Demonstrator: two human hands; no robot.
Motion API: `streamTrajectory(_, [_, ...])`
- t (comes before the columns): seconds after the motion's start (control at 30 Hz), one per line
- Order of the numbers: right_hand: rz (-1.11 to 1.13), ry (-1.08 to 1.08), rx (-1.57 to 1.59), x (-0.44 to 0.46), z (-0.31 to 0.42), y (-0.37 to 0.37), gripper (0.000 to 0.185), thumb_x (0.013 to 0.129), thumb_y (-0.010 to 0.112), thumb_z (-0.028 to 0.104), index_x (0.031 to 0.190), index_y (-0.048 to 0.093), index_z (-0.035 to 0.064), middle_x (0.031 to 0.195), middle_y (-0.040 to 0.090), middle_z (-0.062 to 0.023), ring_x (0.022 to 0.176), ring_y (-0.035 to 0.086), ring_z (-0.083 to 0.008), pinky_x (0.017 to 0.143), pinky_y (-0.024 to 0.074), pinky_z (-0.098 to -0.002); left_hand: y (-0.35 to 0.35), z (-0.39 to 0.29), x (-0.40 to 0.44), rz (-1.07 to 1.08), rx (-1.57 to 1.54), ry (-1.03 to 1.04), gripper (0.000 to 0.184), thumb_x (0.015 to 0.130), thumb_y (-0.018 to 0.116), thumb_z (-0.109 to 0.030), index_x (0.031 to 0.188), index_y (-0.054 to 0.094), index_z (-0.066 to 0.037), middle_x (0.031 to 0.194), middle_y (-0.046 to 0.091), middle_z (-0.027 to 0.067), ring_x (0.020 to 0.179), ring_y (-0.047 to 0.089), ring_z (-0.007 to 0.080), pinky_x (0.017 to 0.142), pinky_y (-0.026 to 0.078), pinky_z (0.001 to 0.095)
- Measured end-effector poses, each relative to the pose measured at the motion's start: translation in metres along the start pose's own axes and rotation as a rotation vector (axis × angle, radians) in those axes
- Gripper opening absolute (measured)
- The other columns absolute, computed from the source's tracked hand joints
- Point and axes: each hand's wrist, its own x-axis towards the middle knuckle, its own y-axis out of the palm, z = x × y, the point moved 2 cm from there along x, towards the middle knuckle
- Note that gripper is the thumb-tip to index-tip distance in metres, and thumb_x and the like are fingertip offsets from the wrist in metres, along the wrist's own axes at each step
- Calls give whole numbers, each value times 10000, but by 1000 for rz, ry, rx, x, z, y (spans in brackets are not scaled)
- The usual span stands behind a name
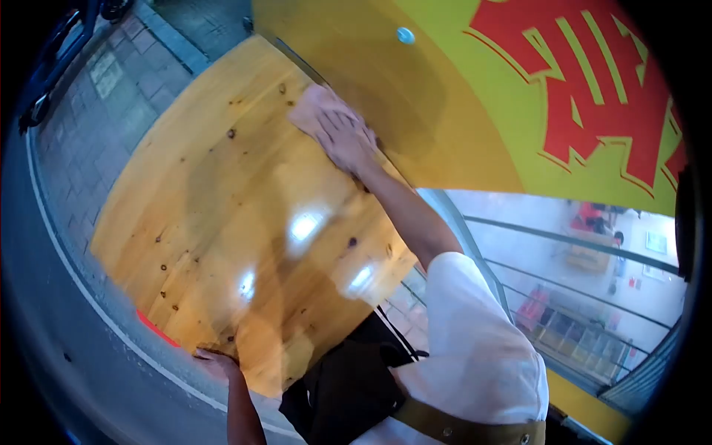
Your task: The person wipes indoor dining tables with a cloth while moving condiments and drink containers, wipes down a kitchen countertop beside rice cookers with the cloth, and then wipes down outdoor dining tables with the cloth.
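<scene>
A pale pink cloth (pixel 310 111) lies on the wooden tabletop (pixel 215 185), near its far right edge. My right hand (pixel 343 141) presses flat on the cloth, fingers stretched out over it. At the near left edge of the tabletop is my left hand (pixel 216 363), touching the rim; part of its fingers is hidden at the edge. The wood is light with dark knots, and bright reflections show on its surface.
A yellow panel with red lettering (pixel 593 89) stands beside the table's right edge. Below it, a window with bars (pixel 578 274) shows a lit room. Paving (pixel 111 111) and a road lie to the left, with a parked vehicle at the top left. A black bag (pixel 348 378) hangs at my front.
</scene>
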Motion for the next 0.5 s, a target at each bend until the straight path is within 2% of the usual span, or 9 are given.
streamTrajectory(0.07, [16, 84, -98, -124, -22, -4, 549, 1056, 414, 335, 1518, 419, 40, 1569, 392, -209, 1469, 341, -345, 1215, 216, -457, 6, -3, -1, -10, -1, -45, 669, 1072, 368, -498, 1464, 414, 42, 1405, 526, 292, 1222, 551, 444, 1025, 454, 468])
streamTrajectory(0.1, [-36, 219, -15, -180, -23, -18, 600, 1035, 414, 389, 1555, 381, 91, 1613, 348, -157, 1490, 312, -317, 1214, 189, -493, 7, 0, 0, -23, 18, -35, 645, 1077, 371, -477, 1458, 423, 41, 1392, 540, 291, 1208, 563, 442, 1021, 461, 461])
streamTrajectory(0.13, [115, 405, -62, -227, -31, -24, 606, 1039, 396, 387, 1556, 369, 72, 1606, 359, -160, 1499, 299, -316, 1221, 174, -497, 3, 7, 2, -34, 46, -22, 622, 1082, 373, -455, 1452, 431, 41, 1380, 554, 289, 1195, 575, 439, 1017, 468, 454])
streamTrajectory(0.17, [73, 436, -85, -254, -26, -40, 609, 1042, 386, 386, 1560, 355, 66, 1601, 365, -165, 1501, 295, -316, 1225, 169, -494, 7, 18, 4, -64, 81, 52, 619, 1081, 378, -452, 1449, 432, 43, 1377, 554, 291, 1196, 575, 439, 1013, 471, 455])
streamTrajectory(0.23, [24, 494, -145, -275, -21, -52, 610, 1050, 365, 378, 1564, 333, 52, 1590, 376, -178, 1496, 297, -328, 1229, 164, -491, 18, 39, 14, -143, 145, 192, 614, 1080, 390, -446, 1442, 435, 48, 1371, 555, 295, 1198, 575, 439, 1007, 477, 458])
streamTrajectory(0.3, [37, 549, -222, -289, -25, -36, 605, 1058, 346, 366, 1566, 319, 39, 1579, 386, -194, 1483, 312, -354, 1228, 164, -493, 10, 10, -2, -90, 144, 79, 613, 1078, 400, -444, 1436, 438, 53, 1374, 553, 294, 1201, 577, 438, 1013, 475, 455])
streamTrajectory(0.37, [-43, 738, -291, -333, -16, -6, 601, 1057, 343, 321, 1566, 288, 4, 1592, 334, -235, 1479, 299, -395, 1226, 173, -504, 7, 5, 0, -83, 69, -54, 626, 1074, 396, -457, 1436, 431, 52, 1385, 542, 294, 1203, 574, 445, 1009, 480, 461])
streamTrajectory(0.43, [-97, 825, -336, -354, -8, 2, 605, 1058, 338, 298, 1567, 258, -20, 1601, 290, -268, 1478, 279, -429, 1225, 167, -517, 8, 14, -4, -74, 30, -37, 641, 1073, 386, -470, 1450, 415, 47, 1393, 534, 295, 1199, 571, 453, 994, 486, 475])
streamTrajectory(0.5, [-143, 851, -324, -351, 17, 12, 616, 1061, 331, 296, 1570, 230, -35, 1604, 254, -293, 1480, 251, -456, 1225, 146, -530, -16, -35, -13, -51, 19, -44, 661, 1070, 369, -494, 1462, 402, 37, 1401, 530, 284, 1183, 573, 462, 957, 498, 499])
